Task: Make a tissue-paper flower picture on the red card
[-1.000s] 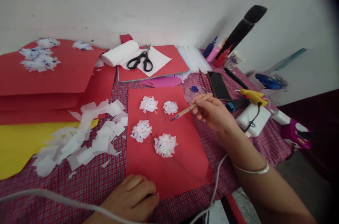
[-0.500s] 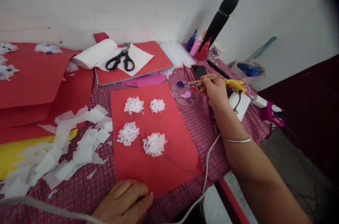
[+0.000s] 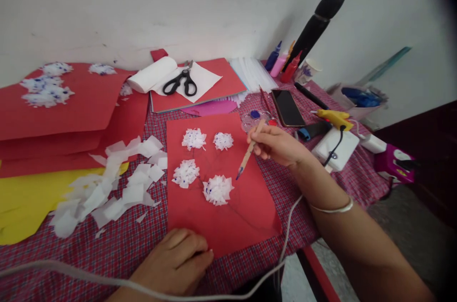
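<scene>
My right hand [image 3: 273, 144] pinches a paintbrush [image 3: 250, 151] with a pale wooden handle. Its blue-stained tip points down above the red paper [image 3: 250, 204], just right of a white tissue-paper flower [image 3: 217, 190]. Several such ruffled flowers with blue specks sit on this sheet, among faint pencil lines. My left hand [image 3: 178, 259] lies on the sheet's lower left edge, fingers resting flat and close together. Partly behind my right hand is a clear paint palette [image 3: 246, 121] holding blue and red paint.
Loose white paper squares [image 3: 132, 188] lie left of the sheet. Black scissors [image 3: 182, 84] rest on paper behind it. To the right are a phone [image 3: 288, 108], a yellow glue gun [image 3: 332, 116] and paint bottles [image 3: 278, 64]. A white cable [image 3: 107, 280] crosses in front.
My right hand has brought the paintbrush from the palette's blue paint over to the red paper, tip now downward. My left hand stays on the sheet; the view has shifted left.
</scene>
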### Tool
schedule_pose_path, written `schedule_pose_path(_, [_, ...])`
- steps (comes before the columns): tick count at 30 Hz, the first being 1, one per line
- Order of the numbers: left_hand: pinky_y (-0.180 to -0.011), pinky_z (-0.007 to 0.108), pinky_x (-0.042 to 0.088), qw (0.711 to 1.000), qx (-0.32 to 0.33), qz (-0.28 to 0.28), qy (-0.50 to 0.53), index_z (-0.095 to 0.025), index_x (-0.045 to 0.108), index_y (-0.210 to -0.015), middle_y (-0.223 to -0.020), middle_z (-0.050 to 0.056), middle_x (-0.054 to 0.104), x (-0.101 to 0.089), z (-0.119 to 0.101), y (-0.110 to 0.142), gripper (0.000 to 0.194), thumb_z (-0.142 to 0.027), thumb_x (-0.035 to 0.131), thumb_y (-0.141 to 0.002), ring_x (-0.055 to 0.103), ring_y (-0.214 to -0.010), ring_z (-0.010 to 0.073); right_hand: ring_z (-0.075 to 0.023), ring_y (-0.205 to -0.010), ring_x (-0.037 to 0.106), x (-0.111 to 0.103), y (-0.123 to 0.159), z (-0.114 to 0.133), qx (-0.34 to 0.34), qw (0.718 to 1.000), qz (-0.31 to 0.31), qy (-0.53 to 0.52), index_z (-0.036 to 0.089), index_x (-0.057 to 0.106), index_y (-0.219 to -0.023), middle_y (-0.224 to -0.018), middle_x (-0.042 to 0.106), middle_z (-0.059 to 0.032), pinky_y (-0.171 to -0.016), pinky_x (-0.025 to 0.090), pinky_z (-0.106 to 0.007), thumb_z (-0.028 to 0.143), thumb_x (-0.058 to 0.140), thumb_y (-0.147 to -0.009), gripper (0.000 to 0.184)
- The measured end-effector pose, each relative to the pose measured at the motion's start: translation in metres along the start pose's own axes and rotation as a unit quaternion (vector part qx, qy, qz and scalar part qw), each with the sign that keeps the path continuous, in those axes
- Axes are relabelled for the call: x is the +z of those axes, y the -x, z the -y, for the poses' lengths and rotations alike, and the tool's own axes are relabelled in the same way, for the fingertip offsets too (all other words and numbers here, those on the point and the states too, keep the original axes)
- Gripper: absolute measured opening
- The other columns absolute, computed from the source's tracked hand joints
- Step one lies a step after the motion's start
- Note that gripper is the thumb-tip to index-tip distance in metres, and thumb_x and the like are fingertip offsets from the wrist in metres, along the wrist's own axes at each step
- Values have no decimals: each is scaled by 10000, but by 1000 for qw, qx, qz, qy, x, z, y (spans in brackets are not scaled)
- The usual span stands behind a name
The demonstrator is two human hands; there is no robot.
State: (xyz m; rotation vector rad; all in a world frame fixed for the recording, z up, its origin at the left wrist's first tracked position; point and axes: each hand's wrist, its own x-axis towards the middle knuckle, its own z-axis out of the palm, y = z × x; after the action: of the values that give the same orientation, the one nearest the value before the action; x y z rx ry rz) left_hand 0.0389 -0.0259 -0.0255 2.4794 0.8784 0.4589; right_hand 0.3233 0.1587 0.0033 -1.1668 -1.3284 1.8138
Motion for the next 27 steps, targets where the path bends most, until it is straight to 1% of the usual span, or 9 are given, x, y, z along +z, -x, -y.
schedule_pose_path(2, [-791,283,490,1000,6,10,0,-193,597,-1143,-989,35,663,-1,1,0,275,-103,424,-951,565,-859,168,-52,-362,473,7,-2,-3,8,1000,2,10,148,611,-781,-506,580,30,-340,274,-150,355,654,-781,212])
schedule_pose_path(5, [-803,288,489,1000,14,20,0,-194,593,-1153,-998,37,666,-2,2,-1,272,-123,424,-952,573,-868,170,-49,-363,481,10,-5,-4,2,1000,-5,17,146,607,-782,-506,583,33,-339,273,-143,349,639,-792,206])
schedule_pose_path(12, [-775,274,484,1000,22,5,-9,-197,601,-1127,-958,24,668,2,5,1,283,-90,412,-946,572,-835,162,-51,-373,493,12,-7,-7,8,999,9,46,151,595,-766,-514,585,37,-341,282,-146,339,627,-797,193])
schedule_pose_path(17, [-785,291,491,1000,7,30,5,-183,591,-1147,-986,41,662,-3,2,-2,278,-112,418,-941,568,-853,167,-49,-372,484,19,-8,-9,-2,999,-1,35,155,599,-790,-542,607,30,-339,274,-151,342,621,-807,189])
schedule_pose_path(22, [-788,278,492,1000,-9,14,2,-194,601,-1130,-984,28,662,-4,-2,-2,267,-105,437,-939,565,-854,157,-55,-384,498,26,-10,-11,2,999,20,34,153,608,-805,-580,639,14,-333,275,-156,362,637,-793,211])
schedule_pose_path(24, [-786,272,493,1000,-10,10,1,-194,605,-1120,-971,24,662,-4,-2,-1,259,-101,447,-936,565,-847,153,-55,-379,491,25,-10,-11,10,999,10,42,153,605,-783,-556,625,18,-334,275,-156,348,643,-785,199])
schedule_pose_path(27, [-780,270,494,1000,-4,10,6,-191,604,-1120,-961,28,660,-4,-3,-2,258,-101,446,-938,566,-845,155,-53,-365,463,21,-9,-9,15,999,-33,24,160,594,-745,-491,564,40,-340,278,-155,327,642,-777,176])
